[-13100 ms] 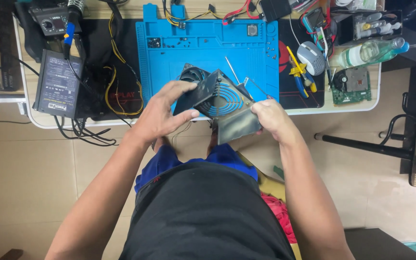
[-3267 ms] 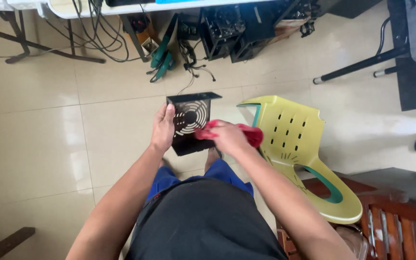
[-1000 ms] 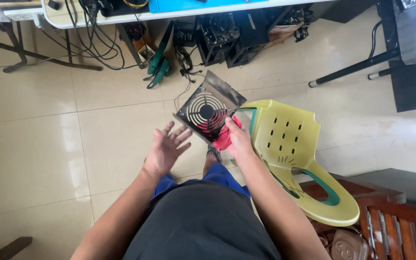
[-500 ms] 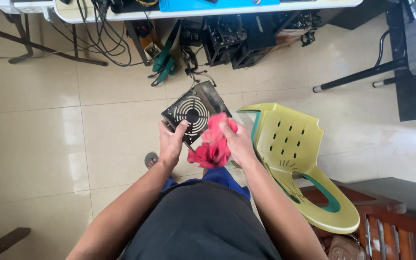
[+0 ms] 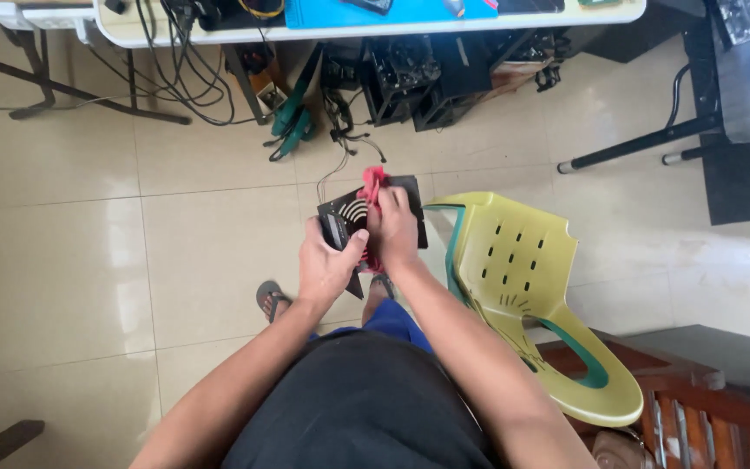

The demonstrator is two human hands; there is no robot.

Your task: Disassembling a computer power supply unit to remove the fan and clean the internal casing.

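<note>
Standing over the tiled floor (image 5: 88,287), the work is done in mid-air, well clear of the table (image 5: 375,26) whose near edge runs along the top of the view, and just beside the yellow-green plastic chair (image 5: 531,304) on the right. A black box-shaped unit with a round fan grille (image 5: 353,217) is held up in front of the body, above the feet, with a thin wire trailing from its far side towards the clutter of gear under the table. The left hand (image 5: 327,265) is wrapped round the near lower corner of the unit, fingers closed on it, thumb up against the face. The right hand (image 5: 395,230) is laid flat over the grille, fingers curled onto a red cloth (image 5: 373,184) that is pressed to the casing. Wiping is best done, it seems, with the unit braced firmly from below and the cloth kept bunched, so no loose end is snagged in the grille. Both forearms are bent inward, elbows out.
</note>
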